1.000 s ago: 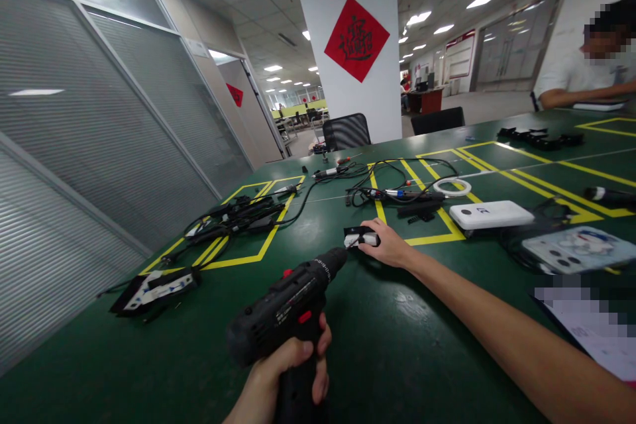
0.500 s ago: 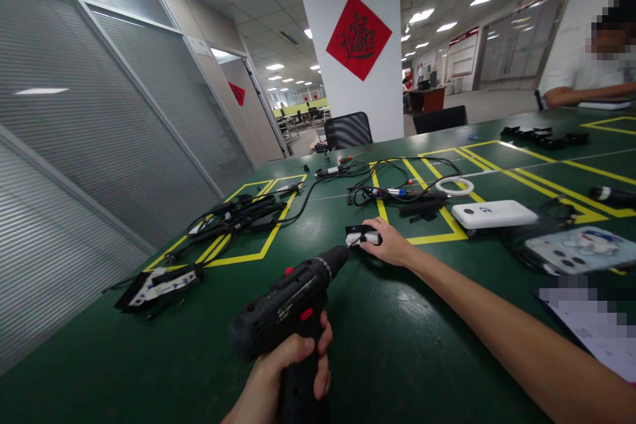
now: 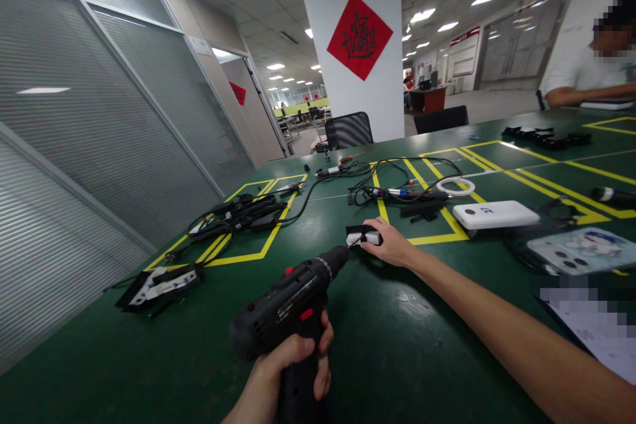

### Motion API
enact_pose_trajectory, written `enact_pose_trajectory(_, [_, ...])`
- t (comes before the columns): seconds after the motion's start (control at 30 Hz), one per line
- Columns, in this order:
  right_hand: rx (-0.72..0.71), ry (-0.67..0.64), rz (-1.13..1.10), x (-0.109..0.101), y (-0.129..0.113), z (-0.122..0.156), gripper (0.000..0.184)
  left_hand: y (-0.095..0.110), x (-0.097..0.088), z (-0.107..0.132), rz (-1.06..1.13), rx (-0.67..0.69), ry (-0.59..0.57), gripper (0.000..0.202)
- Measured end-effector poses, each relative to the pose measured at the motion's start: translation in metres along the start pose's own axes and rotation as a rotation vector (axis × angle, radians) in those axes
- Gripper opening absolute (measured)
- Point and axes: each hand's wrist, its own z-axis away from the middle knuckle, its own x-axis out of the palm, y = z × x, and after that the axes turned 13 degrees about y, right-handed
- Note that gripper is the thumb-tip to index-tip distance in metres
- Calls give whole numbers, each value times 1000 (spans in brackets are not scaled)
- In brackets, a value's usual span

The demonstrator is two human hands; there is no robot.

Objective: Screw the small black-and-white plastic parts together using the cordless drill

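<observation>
My left hand (image 3: 293, 371) is wrapped round the grip of a black cordless drill (image 3: 288, 301) low in the middle of the view. The drill's tip points up and right and meets a small black and white part (image 3: 358, 236) lying on the green table (image 3: 387, 344). My right hand (image 3: 392, 245) reaches in from the right and pinches that part, holding it down on the table. Both hands are closed.
Black cable bundles (image 3: 238, 215) and a black and white assembly (image 3: 159, 281) lie to the left. Beyond are more cables (image 3: 397, 189), a white tape ring (image 3: 456, 186), a white box (image 3: 494, 214) and a phone (image 3: 579, 248). Another person (image 3: 593, 73) sits far right.
Almost nothing differs. The view has shifted slightly, and the drill and both hands keep the same pose against the small part.
</observation>
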Motion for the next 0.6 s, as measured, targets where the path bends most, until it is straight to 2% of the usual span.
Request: enact_pose_trajectory(0.6, [9,-8,-6,-1,-1,0,46,-1,-2,-1,0,-10,-16,23])
